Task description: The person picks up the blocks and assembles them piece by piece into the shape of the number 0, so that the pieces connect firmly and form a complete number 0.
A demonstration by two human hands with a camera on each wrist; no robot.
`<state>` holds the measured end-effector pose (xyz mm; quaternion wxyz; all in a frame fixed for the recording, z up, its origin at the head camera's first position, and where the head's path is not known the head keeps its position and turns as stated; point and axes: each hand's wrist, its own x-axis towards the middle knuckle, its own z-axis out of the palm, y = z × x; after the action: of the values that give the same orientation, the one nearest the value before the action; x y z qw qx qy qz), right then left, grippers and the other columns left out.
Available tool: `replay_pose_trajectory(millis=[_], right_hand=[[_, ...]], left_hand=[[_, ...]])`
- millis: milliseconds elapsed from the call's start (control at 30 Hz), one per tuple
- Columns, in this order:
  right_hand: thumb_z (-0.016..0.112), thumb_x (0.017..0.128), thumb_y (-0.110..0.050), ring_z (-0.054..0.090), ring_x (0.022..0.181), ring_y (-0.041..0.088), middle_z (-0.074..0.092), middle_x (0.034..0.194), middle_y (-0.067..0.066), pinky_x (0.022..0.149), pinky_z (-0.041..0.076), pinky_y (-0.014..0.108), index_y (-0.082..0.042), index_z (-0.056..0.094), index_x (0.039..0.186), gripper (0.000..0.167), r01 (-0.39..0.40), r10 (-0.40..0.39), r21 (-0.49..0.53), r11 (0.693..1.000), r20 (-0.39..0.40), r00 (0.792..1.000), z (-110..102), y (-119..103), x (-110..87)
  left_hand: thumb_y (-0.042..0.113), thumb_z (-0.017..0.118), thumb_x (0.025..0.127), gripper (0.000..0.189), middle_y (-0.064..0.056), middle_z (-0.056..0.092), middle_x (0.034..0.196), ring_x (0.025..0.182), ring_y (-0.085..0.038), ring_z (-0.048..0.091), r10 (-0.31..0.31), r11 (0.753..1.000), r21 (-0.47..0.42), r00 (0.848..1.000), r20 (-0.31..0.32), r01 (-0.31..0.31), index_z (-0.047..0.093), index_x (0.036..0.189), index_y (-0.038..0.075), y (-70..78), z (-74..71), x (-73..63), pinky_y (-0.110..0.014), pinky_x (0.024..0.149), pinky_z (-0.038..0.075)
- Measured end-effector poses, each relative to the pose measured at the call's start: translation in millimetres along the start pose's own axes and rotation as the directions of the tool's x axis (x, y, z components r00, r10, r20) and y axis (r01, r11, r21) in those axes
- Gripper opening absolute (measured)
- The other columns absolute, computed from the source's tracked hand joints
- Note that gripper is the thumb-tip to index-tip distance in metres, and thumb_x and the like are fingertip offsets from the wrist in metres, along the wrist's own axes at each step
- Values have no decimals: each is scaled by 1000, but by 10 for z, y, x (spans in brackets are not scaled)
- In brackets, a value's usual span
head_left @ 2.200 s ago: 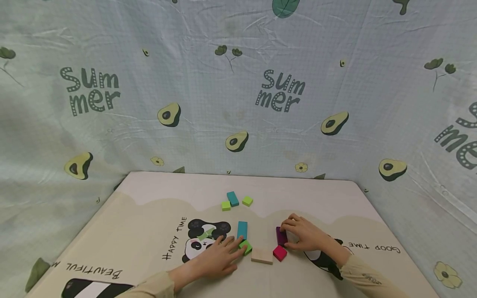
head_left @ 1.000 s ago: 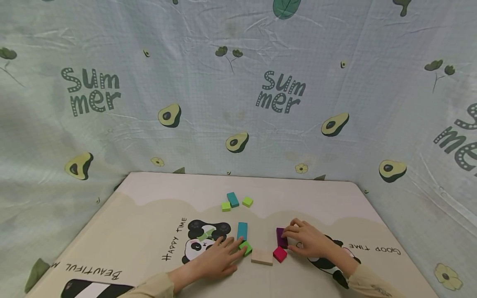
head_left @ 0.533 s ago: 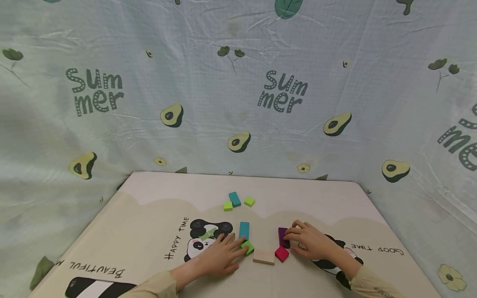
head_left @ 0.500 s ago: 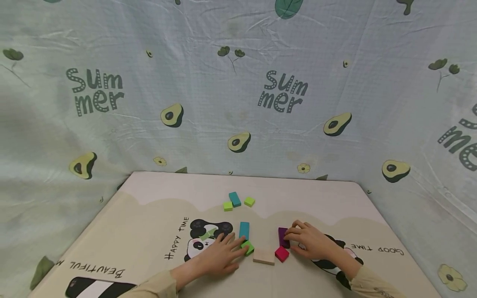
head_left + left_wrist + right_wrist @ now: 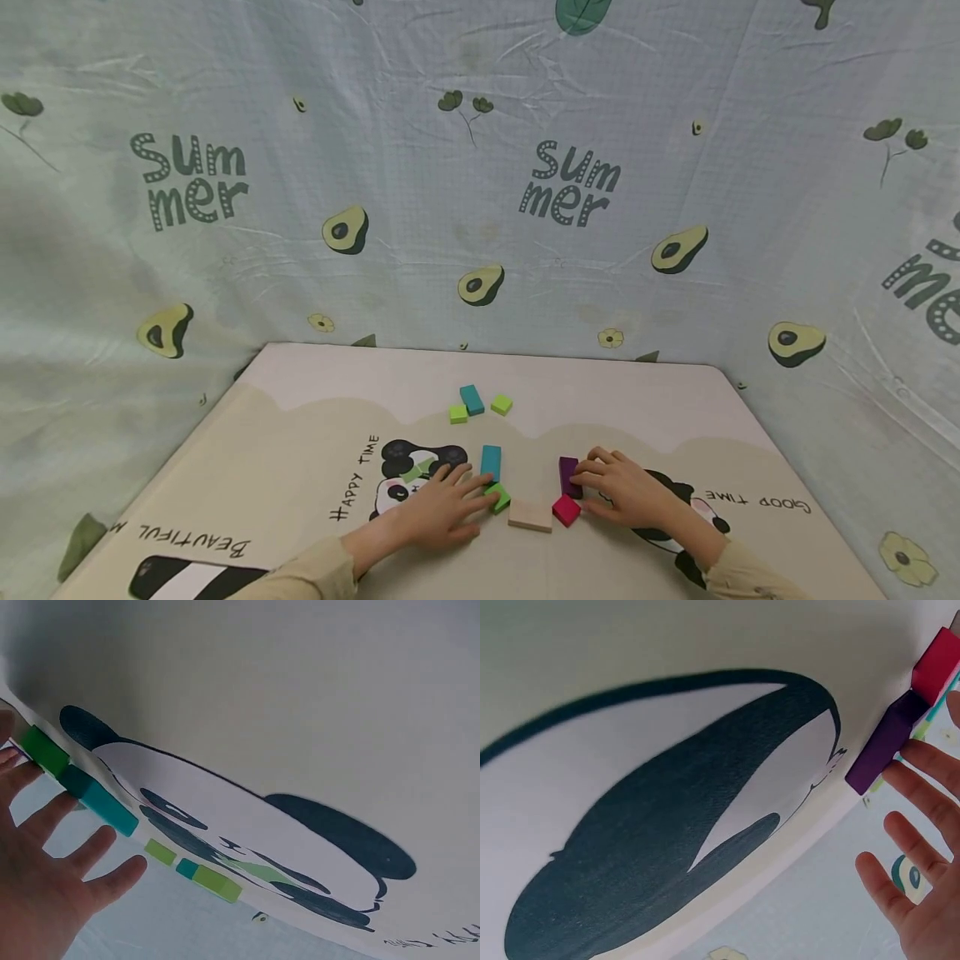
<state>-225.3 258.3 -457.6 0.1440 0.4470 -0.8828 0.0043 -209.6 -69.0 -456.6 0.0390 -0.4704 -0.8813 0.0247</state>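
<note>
My left hand (image 5: pixel 442 508) lies with spread fingers beside a green block (image 5: pixel 497 497), its fingertips at the block's left edge. A blue block (image 5: pixel 491 463) stands just behind the green one, and both also show in the left wrist view. On the other side, my right hand (image 5: pixel 626 490) has loosely bent, spread fingers, with fingertips at a purple block (image 5: pixel 569 477). In the right wrist view those fingers reach the purple block (image 5: pixel 881 746) without wrapping round it. A red block (image 5: pixel 566 510) touches the purple block's near end. Between the hands lies a plain wooden block (image 5: pixel 530 516).
Farther back on the printed tabletop (image 5: pixel 622 400) lie a teal block (image 5: pixel 472 399) and two lime cubes, one at its left (image 5: pixel 458 414) and one at its right (image 5: pixel 502 404). A patterned curtain (image 5: pixel 405 167) hangs behind the table's far edge.
My right hand has drawn slightly back to the right from the purple block, its fingers lying less over it. The left hand and the blocks keep nearly the same places.
</note>
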Motion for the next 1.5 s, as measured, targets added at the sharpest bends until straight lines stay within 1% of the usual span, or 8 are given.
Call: replay_pose_trajectory(millis=[200,433,533,700,867,1033,1300,1500], right_hand=[[61,80,-42,46,94,11,61,98,-8,74,43,33,-19,64,102,32,-10,10,-18,1000,16,1000,-5,-1,30],[61,79,-43,46,95,12,60,99,-8,75,43,34,-19,63,103,34,-44,44,-4,999,70,997,-8,-11,64],[60,79,-44,45,95,12,59,99,-8,75,43,35,-20,62,103,34,-65,65,2,998,98,993,-4,-11,71],[60,79,-44,46,96,11,60,100,-8,77,43,35,-20,62,103,34,-90,87,12,996,122,989,-2,-13,75],[59,80,-46,46,96,11,60,100,-8,78,44,36,-21,62,103,34,-116,111,21,993,147,983,-10,-20,80],[59,80,-45,46,95,10,59,99,-9,78,44,36,-21,62,102,33,-118,113,23,993,150,982,-32,-30,91],[59,81,-43,46,93,10,59,98,-8,77,43,36,-20,62,102,31,-120,115,23,992,157,981,-54,-48,109],[60,80,-41,46,93,10,58,98,-8,76,43,35,-20,62,100,30,-126,121,16,992,172,978,-73,-64,123]], left_hand=[[37,47,90,42,-1,46,133,121,-26,41,43,997,-63,996,-83,-48,45,130,24,-92,12,66,-44,95,37],[31,50,90,37,-2,54,121,112,-19,46,85,996,-19,979,-186,-90,51,124,17,-219,9,184,-37,90,41],[27,51,89,33,-2,55,117,109,-18,49,64,997,-16,969,-239,-70,54,120,14,-323,3,227,-36,89,42],[19,56,87,28,-3,58,108,103,-19,52,-25,998,-65,950,-311,5,58,112,9,-528,-13,273,-38,84,44],[21,55,87,30,-6,57,111,104,-23,51,-158,986,-93,951,-265,138,57,114,7,-695,-13,316,-42,84,43],[21,54,88,24,-9,56,114,106,-27,49,-254,966,-114,941,-223,234,58,109,10,-832,38,354,-46,85,40],[21,54,88,23,-14,54,117,104,-34,50,-299,954,-93,927,-227,284,56,108,10,-952,151,361,-50,80,41],[24,51,89,29,-9,53,123,108,-32,48,-331,944,-55,929,-163,327,54,116,14,-991,204,349,-52,83,41]])
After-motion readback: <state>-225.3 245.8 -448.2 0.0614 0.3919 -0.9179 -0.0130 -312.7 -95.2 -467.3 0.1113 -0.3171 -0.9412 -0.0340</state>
